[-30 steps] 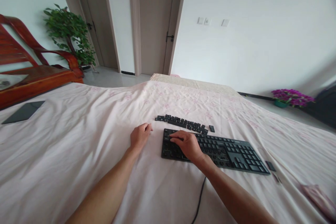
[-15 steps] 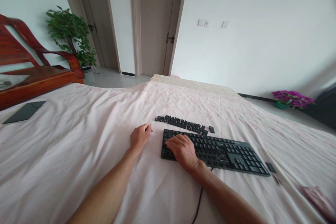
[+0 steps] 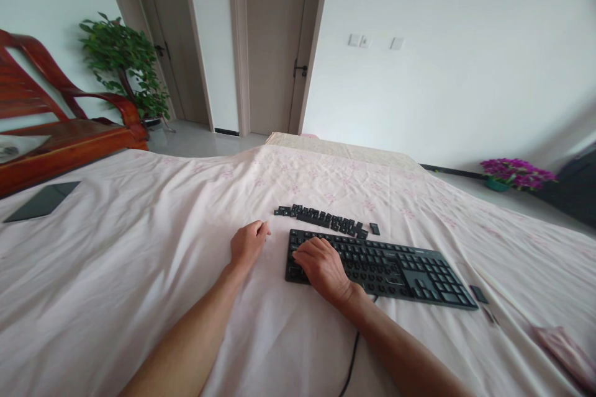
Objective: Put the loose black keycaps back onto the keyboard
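Observation:
A black computer keyboard (image 3: 419, 276) lies on the pale pink bedsheet, its lower left rows stripped of keycaps. My right hand (image 3: 323, 267) rests over its left end, fingers bent down and together among the keys; what they pinch, if anything, is hidden. Left of the keyboard, on the sheet, my left hand (image 3: 249, 243) is curled closed, and its inside cannot be seen. Behind the keyboard runs an uneven row of loose black keycaps (image 3: 321, 218), including a long space bar. One separate keycap (image 3: 374, 229) sits at the row's right end.
A small black piece (image 3: 478, 294) and a thin tweezer-like tool (image 3: 490, 315) lie right of the keyboard. Its cable (image 3: 352, 360) trails toward me. A dark flat tablet-like object (image 3: 43, 201) is at far left, a pink cloth (image 3: 565, 350) at right. Beyond stands a wooden bench (image 3: 69, 136).
Both hands stay practically where they were, right fingers still at the keyboard's left end. The view has shifted very slightly; the keycaps have not visibly moved.

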The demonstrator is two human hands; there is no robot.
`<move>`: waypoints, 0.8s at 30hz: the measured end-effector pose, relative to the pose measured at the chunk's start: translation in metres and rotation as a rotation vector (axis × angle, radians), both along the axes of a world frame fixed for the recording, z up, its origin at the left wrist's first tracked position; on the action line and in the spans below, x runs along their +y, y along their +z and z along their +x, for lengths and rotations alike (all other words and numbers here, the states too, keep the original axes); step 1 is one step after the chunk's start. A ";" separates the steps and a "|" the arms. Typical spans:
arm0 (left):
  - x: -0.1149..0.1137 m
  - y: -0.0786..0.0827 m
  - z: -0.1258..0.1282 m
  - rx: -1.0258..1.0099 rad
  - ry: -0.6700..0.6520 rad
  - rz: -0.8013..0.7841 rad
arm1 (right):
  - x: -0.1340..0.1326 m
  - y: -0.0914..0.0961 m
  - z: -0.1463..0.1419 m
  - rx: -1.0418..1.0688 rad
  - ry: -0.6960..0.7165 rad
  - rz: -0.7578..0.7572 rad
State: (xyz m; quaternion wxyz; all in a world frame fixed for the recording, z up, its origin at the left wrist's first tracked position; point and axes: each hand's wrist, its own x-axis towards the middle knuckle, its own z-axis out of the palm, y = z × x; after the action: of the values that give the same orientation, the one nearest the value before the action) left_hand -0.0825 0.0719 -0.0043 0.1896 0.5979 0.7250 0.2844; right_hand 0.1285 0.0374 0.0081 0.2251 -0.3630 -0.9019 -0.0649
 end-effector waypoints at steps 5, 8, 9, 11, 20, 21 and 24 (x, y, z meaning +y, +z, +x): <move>0.001 -0.001 0.000 0.001 0.004 -0.003 | 0.000 -0.004 0.001 0.030 -0.004 -0.015; 0.001 -0.001 0.000 0.003 0.002 -0.003 | 0.001 -0.003 0.001 0.018 -0.002 -0.021; 0.001 -0.002 0.000 0.004 0.002 -0.003 | 0.001 -0.002 0.001 0.017 -0.001 -0.020; 0.001 -0.002 0.000 0.007 0.003 -0.002 | 0.001 0.000 0.000 0.022 -0.004 -0.019; 0.001 -0.004 0.001 0.021 -0.005 0.003 | -0.001 -0.001 -0.005 0.007 -0.053 -0.028; 0.001 -0.004 0.001 0.023 -0.008 0.005 | -0.002 -0.002 -0.005 0.005 -0.059 -0.026; 0.001 -0.006 0.000 0.028 -0.015 0.015 | -0.003 -0.002 -0.004 0.001 -0.058 -0.020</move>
State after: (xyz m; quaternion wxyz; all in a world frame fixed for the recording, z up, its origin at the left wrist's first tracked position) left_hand -0.0824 0.0733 -0.0100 0.1772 0.6085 0.7210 0.2801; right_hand 0.1246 0.0346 0.0062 0.2199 -0.3914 -0.8914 -0.0622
